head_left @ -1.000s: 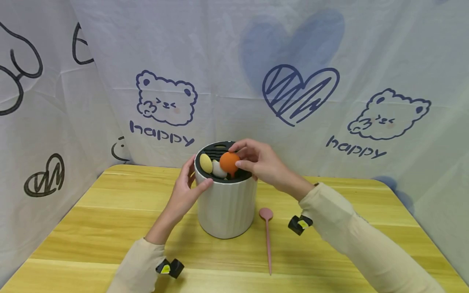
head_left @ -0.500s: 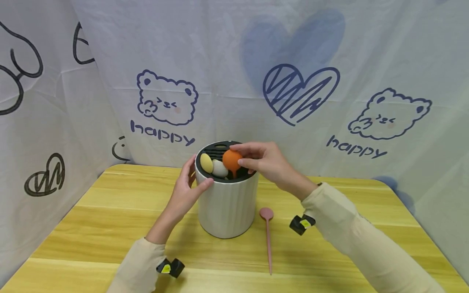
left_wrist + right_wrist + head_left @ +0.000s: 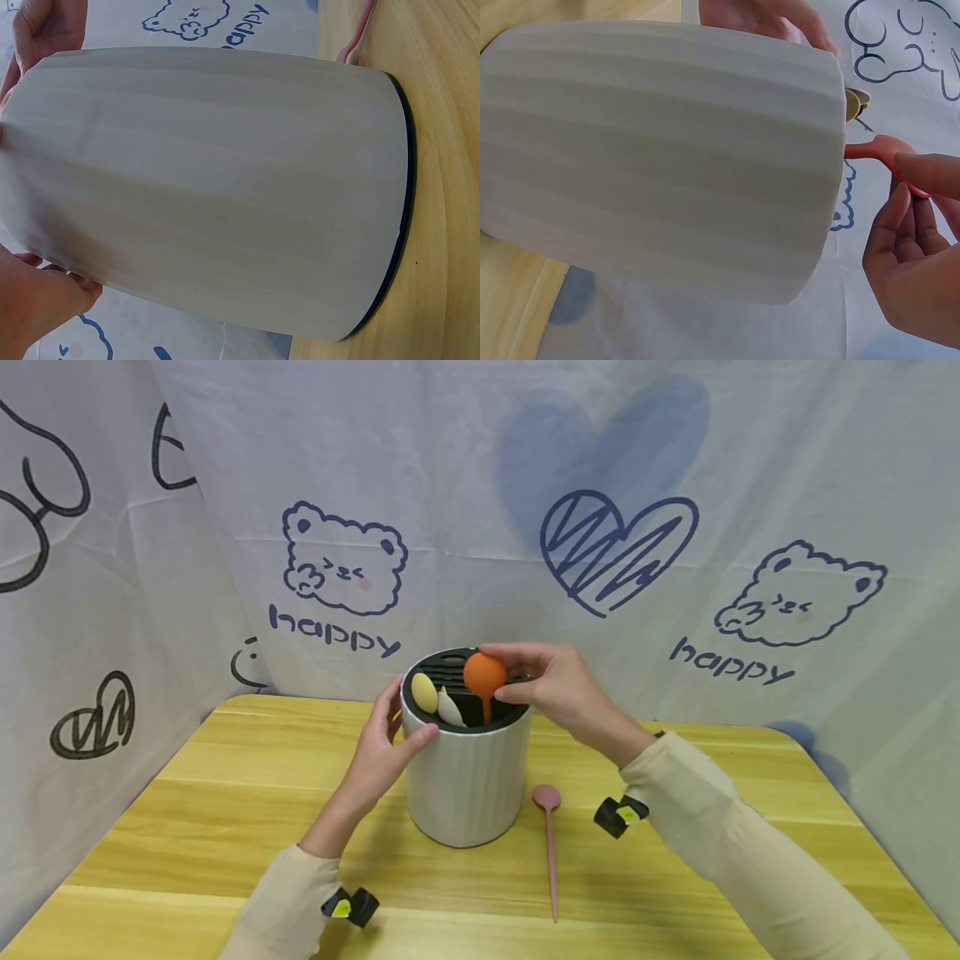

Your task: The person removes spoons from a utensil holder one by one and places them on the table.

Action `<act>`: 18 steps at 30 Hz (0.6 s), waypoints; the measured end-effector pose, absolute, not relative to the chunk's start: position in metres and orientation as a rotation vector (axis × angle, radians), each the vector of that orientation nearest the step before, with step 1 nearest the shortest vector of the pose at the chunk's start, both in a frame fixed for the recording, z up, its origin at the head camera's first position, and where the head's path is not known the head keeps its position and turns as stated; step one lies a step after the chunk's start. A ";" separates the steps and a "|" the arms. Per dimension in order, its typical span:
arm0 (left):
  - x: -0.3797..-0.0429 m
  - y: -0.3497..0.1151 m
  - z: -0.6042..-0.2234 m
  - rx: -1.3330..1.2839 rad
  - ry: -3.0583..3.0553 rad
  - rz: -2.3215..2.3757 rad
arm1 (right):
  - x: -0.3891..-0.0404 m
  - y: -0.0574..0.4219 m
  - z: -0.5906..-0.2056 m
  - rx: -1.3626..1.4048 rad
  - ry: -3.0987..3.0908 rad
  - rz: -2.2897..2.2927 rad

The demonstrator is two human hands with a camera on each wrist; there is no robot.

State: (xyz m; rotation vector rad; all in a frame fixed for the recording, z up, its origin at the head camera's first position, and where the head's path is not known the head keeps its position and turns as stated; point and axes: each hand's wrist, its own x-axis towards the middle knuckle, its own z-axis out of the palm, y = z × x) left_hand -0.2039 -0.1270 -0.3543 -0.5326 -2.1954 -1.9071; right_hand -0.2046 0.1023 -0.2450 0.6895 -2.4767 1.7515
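A ribbed white utensil holder [image 3: 467, 785] with a black slotted top stands upright on the table. My left hand [image 3: 375, 752] grips its left side near the rim, the thumb on the near face. With thumb and fingers, my right hand [image 3: 558, 689] pinches the round head of an orange spoon [image 3: 483, 675]; the lower handle is hidden inside the holder. Beside it, a pale yellow spoon [image 3: 424, 693] and a greyish-white spoon [image 3: 450, 707] stick up at the left of the opening. The right wrist view shows the orange spoon [image 3: 889, 150] projecting past the rim.
A pink long-handled spoon [image 3: 551, 843] lies on the wooden table [image 3: 225, 827], just right of the holder. Behind the table hangs a white cloth [image 3: 465, 485] printed with bears and hearts. A black camera mount sits at each wrist.
My right hand and the orange spoon have shifted slightly right and up. The greyish-white spoon now shows a narrower side and leans. My left hand stays on the holder.
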 end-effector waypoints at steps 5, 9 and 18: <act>-0.204 -0.127 -0.353 -0.528 -2.199 -1.909 | -0.204 0.101 -0.243 0.711 -2.431 1.738; -0.203 -0.127 -0.353 -0.529 -2.205 -1.908 | -0.205 0.102 -0.241 0.718 -2.417 1.696; -0.203 -0.126 -0.352 -0.522 -2.211 -1.899 | -0.205 0.102 -0.235 0.721 -2.350 1.700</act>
